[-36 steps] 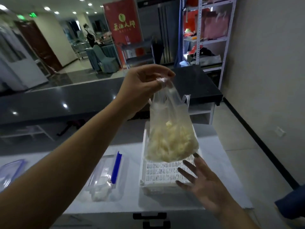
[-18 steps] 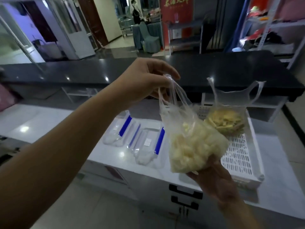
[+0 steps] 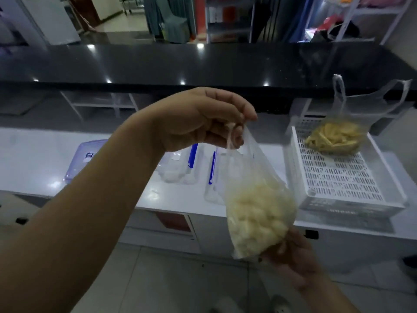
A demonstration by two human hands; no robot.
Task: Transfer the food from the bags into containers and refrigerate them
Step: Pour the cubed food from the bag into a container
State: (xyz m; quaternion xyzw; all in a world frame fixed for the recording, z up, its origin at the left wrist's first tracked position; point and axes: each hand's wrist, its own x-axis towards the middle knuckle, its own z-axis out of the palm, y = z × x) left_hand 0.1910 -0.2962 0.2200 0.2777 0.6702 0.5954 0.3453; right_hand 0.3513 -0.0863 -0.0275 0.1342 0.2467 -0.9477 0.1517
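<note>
My left hand (image 3: pixel 198 119) pinches the twisted top of a clear plastic bag (image 3: pixel 255 202) filled with pale yellowish-white food pieces, holding it up in front of the white counter (image 3: pixel 40 168). My right hand (image 3: pixel 293 256) cups the bag's bottom from below, its fingers pressing into the plastic. A second clear bag with yellow food strips (image 3: pixel 336 136) sits in a white slotted basket (image 3: pixel 338 177) on the counter at the right. Clear containers with blue clips (image 3: pixel 187 163) lie on the counter behind the held bag, partly hidden by my arm and the bag.
A clear bluish lid (image 3: pixel 83 159) lies on the counter at the left. A long black bar top (image 3: pixel 203 64) runs behind the counter. Cabinet doors with black handles (image 3: pixel 311 233) are below. Tiled floor lies under my hands.
The view swung left and downward, with the bag carried away from over the basket to in front of the counter. My right hand went from open below the bag to supporting its bottom.
</note>
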